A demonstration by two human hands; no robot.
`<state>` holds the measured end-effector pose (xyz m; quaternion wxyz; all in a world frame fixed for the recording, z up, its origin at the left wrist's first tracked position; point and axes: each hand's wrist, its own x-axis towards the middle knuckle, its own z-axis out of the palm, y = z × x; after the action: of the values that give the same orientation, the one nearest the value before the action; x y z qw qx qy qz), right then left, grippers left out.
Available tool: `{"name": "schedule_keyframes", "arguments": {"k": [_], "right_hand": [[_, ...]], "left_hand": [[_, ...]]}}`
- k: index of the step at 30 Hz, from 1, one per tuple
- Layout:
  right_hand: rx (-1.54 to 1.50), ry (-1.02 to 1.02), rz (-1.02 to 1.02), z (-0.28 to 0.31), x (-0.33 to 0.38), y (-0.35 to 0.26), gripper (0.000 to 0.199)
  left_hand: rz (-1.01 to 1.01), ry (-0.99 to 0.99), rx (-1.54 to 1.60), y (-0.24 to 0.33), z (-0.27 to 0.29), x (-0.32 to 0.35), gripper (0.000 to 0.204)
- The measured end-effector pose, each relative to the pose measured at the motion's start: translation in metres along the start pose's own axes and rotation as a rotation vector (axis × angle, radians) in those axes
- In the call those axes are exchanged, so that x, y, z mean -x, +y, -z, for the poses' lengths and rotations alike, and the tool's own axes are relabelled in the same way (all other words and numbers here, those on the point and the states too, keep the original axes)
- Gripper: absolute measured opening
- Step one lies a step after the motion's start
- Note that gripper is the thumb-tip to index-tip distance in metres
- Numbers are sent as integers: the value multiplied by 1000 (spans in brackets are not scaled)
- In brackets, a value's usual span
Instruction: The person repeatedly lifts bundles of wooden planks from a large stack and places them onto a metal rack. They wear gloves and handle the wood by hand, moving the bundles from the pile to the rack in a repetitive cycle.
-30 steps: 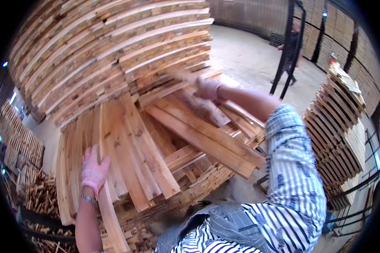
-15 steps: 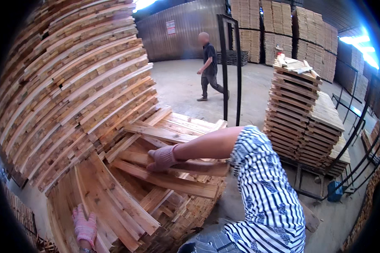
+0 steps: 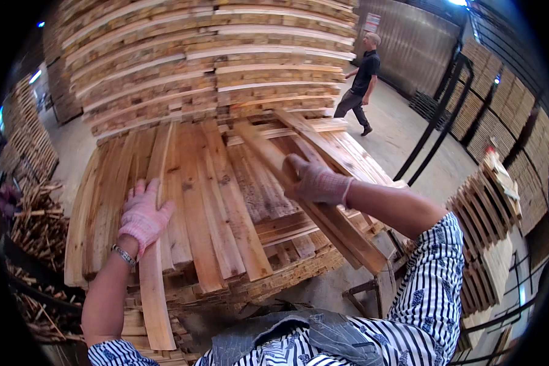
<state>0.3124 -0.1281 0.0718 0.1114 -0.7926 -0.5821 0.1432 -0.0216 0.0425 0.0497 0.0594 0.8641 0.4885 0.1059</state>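
My left hand (image 3: pixel 145 210), in a pinkish knit glove, lies with fingers stretched out on a row of wooden planks (image 3: pixel 208 213). Under its palm runs one plank (image 3: pixel 155 305) that juts out toward me past the others. My right hand (image 3: pixel 318 179), gloved the same way, is wrapped round wooden planks (image 3: pixel 348 235) held slantwise above the right part of the stack. They look like two pieces close together; my hand hides part of them. Beneath, a gap in the top layer shows lower boards (image 3: pixel 283 229).
A tall wall of stacked planks (image 3: pixel 207 61) rises directly behind. Scrap sticks (image 3: pixel 39 232) are heaped at the left. A black metal frame (image 3: pixel 442 116) and a slatted wood stack (image 3: pixel 485 213) stand at the right. Beyond, a person (image 3: pixel 361 82) walks on the concrete floor.
My view has swung left. My right hand still grips planks, now lifted and slanting over the stack. My left hand rests on the plank row, where one plank now juts toward me.
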Motion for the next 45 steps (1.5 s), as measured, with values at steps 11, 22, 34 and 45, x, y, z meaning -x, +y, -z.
{"name": "schedule_keyframes", "arguments": {"k": [11,22,34,45], "right_hand": [[-307,114,-76,-78,-128,-67,72],[206,37,-272,35,-53,114,97],[578,-55,282,-35,-87,20,56],[-107,298,12,-67,-72,-27,56]], "left_hand": [[11,17,-78,-8,-1,1,68],[70,-46,-78,-8,4,6,69],[18,-9,-106,-4,0,2,68],[-16,-14,70,-16,-3,3,65]]}}
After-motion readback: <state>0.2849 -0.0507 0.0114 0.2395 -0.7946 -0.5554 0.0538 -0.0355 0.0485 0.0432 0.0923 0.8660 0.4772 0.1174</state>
